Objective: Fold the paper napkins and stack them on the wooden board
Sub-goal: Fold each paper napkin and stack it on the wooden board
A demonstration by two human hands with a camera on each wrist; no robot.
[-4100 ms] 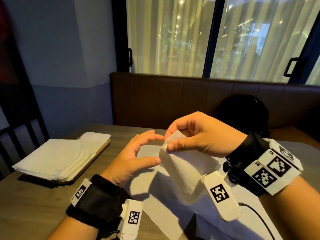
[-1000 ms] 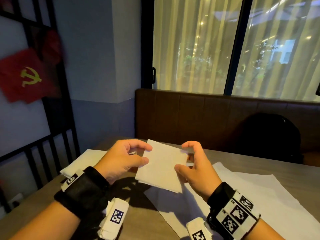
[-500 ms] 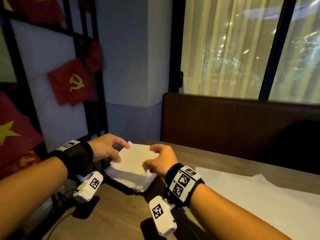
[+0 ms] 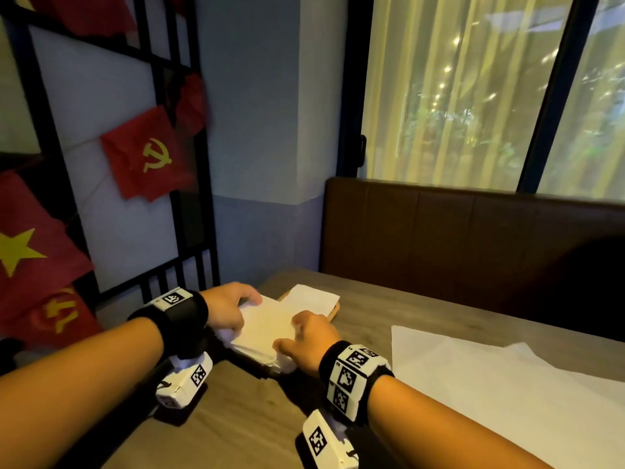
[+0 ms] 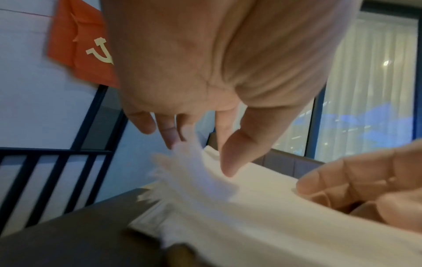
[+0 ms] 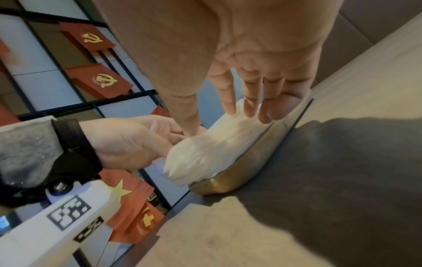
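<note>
Left arm: bare, no sleeve, coming in from the lower left of the head view.
Left wrist band [image 4: 184,319]: wide and black, with a white tag on top that has a black square pattern.
Left camera box [image 4: 184,380]: white, hangs under the band, with a black-and-white square code on its side.
Right arm: bare, no sleeve, coming in from the lower right.
Right wrist band [image 4: 355,377]: black, with white blocks around it, each with a black square code.
Right camera box [image 4: 326,443]: white, with one square code.
Screw [image 6: 60,186]: small and silver, on the black holder at the left of the right wrist view.
</note>
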